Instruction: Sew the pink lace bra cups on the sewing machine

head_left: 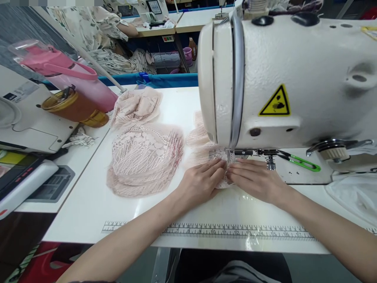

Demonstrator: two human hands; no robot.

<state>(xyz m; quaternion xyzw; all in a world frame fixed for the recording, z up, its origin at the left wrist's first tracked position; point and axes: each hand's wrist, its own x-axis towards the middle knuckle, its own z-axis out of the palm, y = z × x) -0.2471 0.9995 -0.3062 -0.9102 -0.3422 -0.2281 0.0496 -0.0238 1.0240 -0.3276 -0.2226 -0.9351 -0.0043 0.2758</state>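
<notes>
Fingers of the left hand and right hand press side by side on a pale pink lace piece; whether either pinches it, I cannot tell. It lies partly beneath the sewing machine, between more lace pieces and green thread snips; nearer, a printed ruler crosses the white table

The white table carries pink lace pieces.
</notes>
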